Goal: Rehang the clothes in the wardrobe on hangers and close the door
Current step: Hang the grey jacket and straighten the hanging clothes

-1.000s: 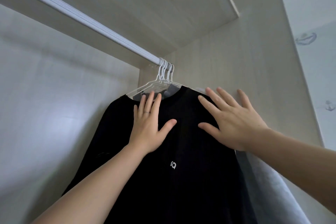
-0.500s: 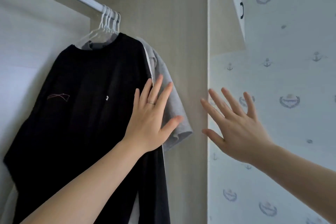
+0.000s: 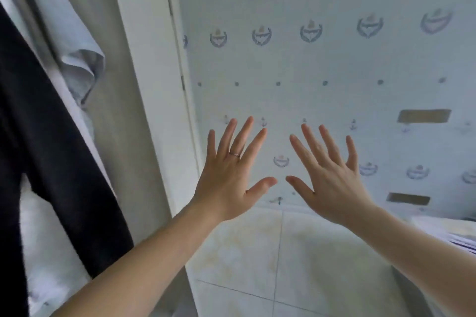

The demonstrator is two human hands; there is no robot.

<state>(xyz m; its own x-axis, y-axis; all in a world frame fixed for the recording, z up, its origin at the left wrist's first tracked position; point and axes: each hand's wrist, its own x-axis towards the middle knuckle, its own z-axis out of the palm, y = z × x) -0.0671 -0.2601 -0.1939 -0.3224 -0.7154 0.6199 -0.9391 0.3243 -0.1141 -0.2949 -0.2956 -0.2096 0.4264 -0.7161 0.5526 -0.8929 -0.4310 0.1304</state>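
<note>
The left hand (image 3: 229, 175) and right hand (image 3: 332, 183) were spread wide, holding nothing, beside the white door (image 3: 149, 72), and the black shirt (image 3: 51, 136) and pale shirt (image 3: 79, 67) hanging against the right edge of the wardrobe (image 3: 116, 123) risked a sleeve being pinched when it closed.

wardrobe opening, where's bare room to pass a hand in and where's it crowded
Free: the strip of beige wardrobe side wall between the pale grey shirt sleeve and the white upright panel; also the pale tiled floor between that panel and the right forearm. Crowded: the left, where the black hanging garment overlaps the pale one. Empty: left hand, right hand.
</note>
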